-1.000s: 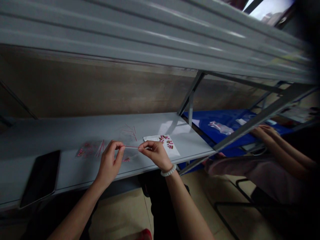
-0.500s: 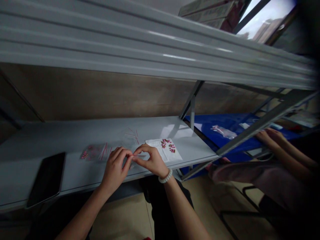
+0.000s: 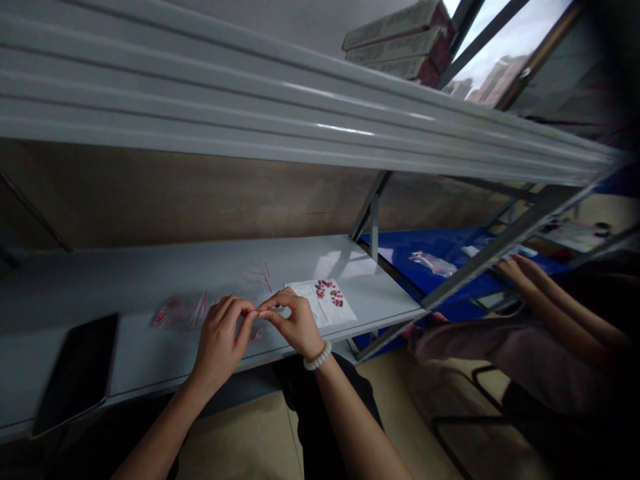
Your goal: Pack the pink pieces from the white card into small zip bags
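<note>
My left hand [image 3: 220, 341] and my right hand [image 3: 295, 325] meet over the table's front edge, thumb and fingertips of each pinched together. Whatever lies between the fingertips is too small to name; a bit of red shows there. Just right of my right hand is a white sheet [image 3: 345, 320] bearing several small pink-and-green pieces [image 3: 330, 292]. Behind the hands, thin pink-red strips [image 3: 267, 270] lie loose on the table. To the left, a clear plastic bag [image 3: 173, 311] holds reddish bits, with more pink strips [image 3: 200, 308] beside it.
A dark tablet [image 3: 77, 370] lies at the left of the grey table [image 3: 150, 267]. Overhead runs a ribbed metal shelf [image 3: 225, 93] carrying boxes [image 3: 395, 43]. Rightward, past a metal brace [image 3: 475, 267], another person's hands [image 3: 520, 270] rest near a blue table [image 3: 400, 250] with a plastic packet [image 3: 433, 263].
The view has shifted slightly, so the table and hands appear a little further left. Both hands keep their fingertip pinch, now drawn slightly closer together.
</note>
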`<state>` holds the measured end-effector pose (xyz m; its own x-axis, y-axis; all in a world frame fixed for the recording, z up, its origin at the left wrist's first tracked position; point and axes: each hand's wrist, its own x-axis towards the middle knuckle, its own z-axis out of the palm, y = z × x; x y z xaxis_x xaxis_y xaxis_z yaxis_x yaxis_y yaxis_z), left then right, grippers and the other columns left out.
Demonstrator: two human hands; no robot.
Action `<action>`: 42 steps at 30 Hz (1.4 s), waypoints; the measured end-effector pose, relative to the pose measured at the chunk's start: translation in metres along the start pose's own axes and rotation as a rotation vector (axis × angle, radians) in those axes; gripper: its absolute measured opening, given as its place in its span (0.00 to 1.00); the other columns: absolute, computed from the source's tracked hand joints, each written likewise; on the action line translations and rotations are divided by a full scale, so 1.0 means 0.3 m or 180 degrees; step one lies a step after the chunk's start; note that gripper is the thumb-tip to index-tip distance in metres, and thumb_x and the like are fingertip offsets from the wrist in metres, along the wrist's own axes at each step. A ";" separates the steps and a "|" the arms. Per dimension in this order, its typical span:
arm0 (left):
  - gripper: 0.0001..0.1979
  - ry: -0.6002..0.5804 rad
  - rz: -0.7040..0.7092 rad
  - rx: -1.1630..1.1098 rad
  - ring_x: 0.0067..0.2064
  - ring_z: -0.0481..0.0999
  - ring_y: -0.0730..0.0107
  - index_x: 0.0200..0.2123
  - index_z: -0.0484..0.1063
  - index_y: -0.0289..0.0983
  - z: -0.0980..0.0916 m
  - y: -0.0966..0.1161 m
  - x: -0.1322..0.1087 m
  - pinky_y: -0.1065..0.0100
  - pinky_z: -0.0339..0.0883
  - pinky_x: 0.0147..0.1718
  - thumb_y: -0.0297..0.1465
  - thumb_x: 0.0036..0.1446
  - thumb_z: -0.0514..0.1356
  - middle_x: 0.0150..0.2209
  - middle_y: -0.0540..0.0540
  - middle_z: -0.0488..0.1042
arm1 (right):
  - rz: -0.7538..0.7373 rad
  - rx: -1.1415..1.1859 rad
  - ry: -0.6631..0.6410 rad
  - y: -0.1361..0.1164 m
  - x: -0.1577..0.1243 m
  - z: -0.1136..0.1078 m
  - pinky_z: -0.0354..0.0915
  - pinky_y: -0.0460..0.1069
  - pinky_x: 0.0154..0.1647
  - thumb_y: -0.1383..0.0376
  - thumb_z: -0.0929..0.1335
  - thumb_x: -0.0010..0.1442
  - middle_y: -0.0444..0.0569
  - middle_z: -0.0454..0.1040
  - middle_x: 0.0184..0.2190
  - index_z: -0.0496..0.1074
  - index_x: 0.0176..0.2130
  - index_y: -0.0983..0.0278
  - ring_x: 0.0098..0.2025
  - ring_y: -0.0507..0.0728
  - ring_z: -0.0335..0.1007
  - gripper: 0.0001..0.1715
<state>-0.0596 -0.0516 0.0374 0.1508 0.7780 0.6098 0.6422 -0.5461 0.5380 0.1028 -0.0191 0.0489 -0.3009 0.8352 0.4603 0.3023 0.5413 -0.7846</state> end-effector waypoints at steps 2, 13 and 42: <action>0.04 0.0036 -0.0006 0.0015 0.37 0.69 0.65 0.34 0.65 0.39 -0.005 -0.006 0.000 0.65 0.60 0.39 0.29 0.62 0.52 0.32 0.48 0.69 | 0.0009 0.0050 0.0033 0.010 0.002 0.005 0.62 0.51 0.42 0.61 0.72 0.55 0.47 0.78 0.29 0.78 0.31 0.61 0.37 0.57 0.70 0.06; 0.04 0.0022 0.0147 0.0166 0.37 0.68 0.66 0.34 0.64 0.38 -0.013 -0.012 -0.005 0.65 0.60 0.38 0.28 0.63 0.52 0.32 0.49 0.67 | -0.0135 -0.0461 0.0205 -0.014 0.010 0.033 0.60 0.50 0.43 0.76 0.71 0.53 0.47 0.76 0.29 0.74 0.27 0.64 0.39 0.57 0.66 0.09; 0.05 0.0100 -0.0341 -0.0347 0.38 0.68 0.68 0.35 0.64 0.38 -0.030 -0.048 0.010 0.67 0.61 0.39 0.30 0.64 0.51 0.33 0.49 0.67 | 0.0967 0.1187 0.0359 0.054 0.010 0.007 0.67 0.48 0.31 0.64 0.75 0.47 0.48 0.80 0.26 0.81 0.32 0.62 0.27 0.54 0.73 0.08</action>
<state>-0.0753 -0.0441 0.0368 0.0609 0.8245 0.5626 0.5677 -0.4922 0.6599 0.1047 -0.0080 0.0368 -0.1435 0.9663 0.2136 0.0105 0.2173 -0.9760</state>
